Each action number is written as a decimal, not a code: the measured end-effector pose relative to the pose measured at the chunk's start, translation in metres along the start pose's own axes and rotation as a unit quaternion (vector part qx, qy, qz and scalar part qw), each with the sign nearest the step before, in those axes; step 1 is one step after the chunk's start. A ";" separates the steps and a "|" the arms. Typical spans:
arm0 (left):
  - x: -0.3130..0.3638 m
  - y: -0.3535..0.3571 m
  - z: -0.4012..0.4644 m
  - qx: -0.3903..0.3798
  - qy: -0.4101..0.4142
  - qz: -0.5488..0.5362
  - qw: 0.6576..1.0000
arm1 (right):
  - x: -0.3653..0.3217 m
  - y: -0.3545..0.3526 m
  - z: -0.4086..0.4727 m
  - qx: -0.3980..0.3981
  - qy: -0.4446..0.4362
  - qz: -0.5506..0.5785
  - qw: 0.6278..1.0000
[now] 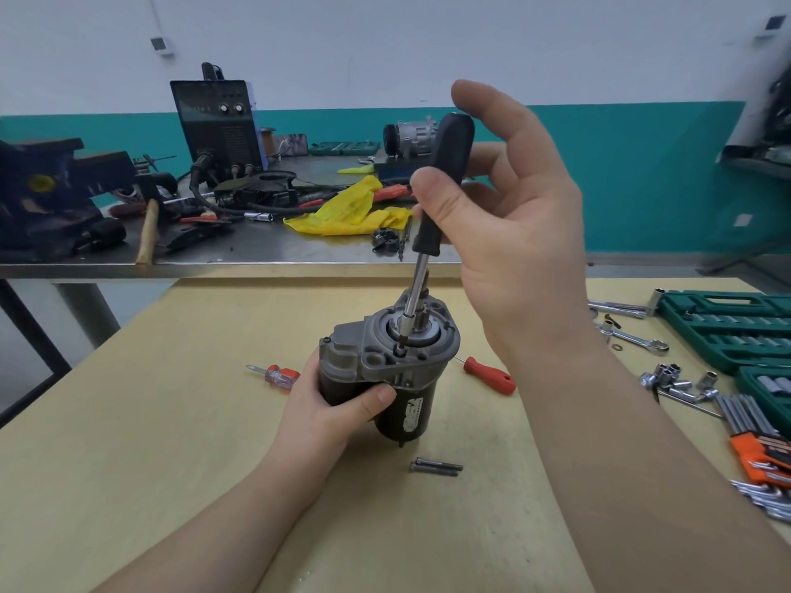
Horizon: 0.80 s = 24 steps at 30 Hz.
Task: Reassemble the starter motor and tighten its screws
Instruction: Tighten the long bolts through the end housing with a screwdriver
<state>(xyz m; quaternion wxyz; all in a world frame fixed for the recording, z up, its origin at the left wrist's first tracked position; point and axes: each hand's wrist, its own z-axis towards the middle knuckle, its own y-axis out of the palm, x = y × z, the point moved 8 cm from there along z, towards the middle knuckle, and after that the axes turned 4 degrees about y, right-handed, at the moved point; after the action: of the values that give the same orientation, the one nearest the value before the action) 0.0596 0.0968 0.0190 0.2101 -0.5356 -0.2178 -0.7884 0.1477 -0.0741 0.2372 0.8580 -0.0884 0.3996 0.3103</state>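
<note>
The starter motor (387, 361) stands upright on the wooden table (171, 421), grey nose housing on top, black body below. My left hand (329, 404) grips its body from the left, thumb across the front. My right hand (509, 216) is above it, thumb and palm around the black handle of a screwdriver (441, 186); the fingers are spread. The steel shaft slants down and its tip sits on a screw (400, 347) in the housing flange. Two long bolts (436, 466) lie loose on the table just in front of the motor.
A small red screwdriver (278, 374) lies left of the motor, a red-handled tool (490, 375) to its right. Green socket cases (727, 327), wrenches, loose sockets (672, 378) and hex keys (757, 442) crowd the right edge. A cluttered steel bench (257, 250) stands behind.
</note>
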 end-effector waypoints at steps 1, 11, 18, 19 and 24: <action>0.000 0.001 0.000 -0.001 0.001 0.001 1.000 | 0.000 0.000 0.000 0.000 -0.003 -0.003 1.000; -0.003 0.000 0.001 -0.001 0.004 0.005 1.000 | 0.002 0.002 0.000 -0.013 0.008 0.024 1.000; -0.003 -0.001 0.000 0.001 0.000 0.006 1.000 | 0.011 0.000 0.001 -0.021 0.049 0.091 0.994; -0.003 -0.001 0.000 0.002 -0.001 0.006 1.000 | 0.009 0.000 0.000 -0.022 0.047 0.086 0.995; -0.001 0.001 -0.001 0.000 -0.002 0.001 1.000 | 0.006 -0.002 0.002 0.004 0.019 0.041 0.999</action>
<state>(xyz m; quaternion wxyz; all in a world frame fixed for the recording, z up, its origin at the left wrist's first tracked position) 0.0597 0.0962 0.0183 0.2104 -0.5376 -0.2181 -0.7868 0.1528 -0.0721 0.2338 0.8372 -0.0747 0.4206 0.3415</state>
